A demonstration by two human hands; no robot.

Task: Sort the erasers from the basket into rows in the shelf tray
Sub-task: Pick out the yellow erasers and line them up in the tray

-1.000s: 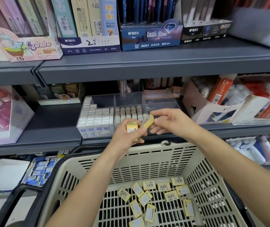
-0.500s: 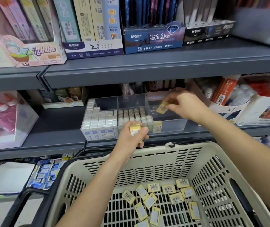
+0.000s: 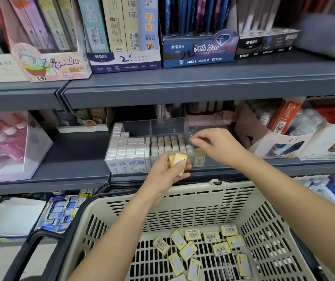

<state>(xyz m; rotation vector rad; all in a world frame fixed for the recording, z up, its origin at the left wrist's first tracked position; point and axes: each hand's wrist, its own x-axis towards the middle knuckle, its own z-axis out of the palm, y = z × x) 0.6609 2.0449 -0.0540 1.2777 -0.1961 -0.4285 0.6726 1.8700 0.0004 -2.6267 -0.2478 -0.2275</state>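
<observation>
- Grey shelf (image 3: 77,153): the middle level, far side of the scene, carries the tray.
- Basket (image 3: 182,192): beige, slotted, black handle. It sits nearest to you, its far rim just below the shelf edge.
- Shelf tray (image 3: 168,126): clear, with dividers, standing at the shelf's near edge.
  - Left compartment: white blocks (image 3: 130,147) in tight rows.
  - Middle compartment: pale rounded pieces (image 3: 168,142) in rows.
  - Right compartment: mostly bare, with a single yellow eraser (image 3: 200,159) upright against the near wall.
- Your right hand (image 3: 217,147): palm down over the tray's right compartment. The fingers are bent and the tips bunched by the thumb. I cannot tell whether they pinch anything.
- Your left hand (image 3: 166,175): raised between the basket rim and the tray front. Fingers and thumb are curled round a small stack of yellow erasers (image 3: 179,161), which stick up from the grip.
- Loose erasers (image 3: 211,237): yellow, lying flat and scattered on the basket floor, right of your left forearm. Some show barcodes, others white labels.
</observation>
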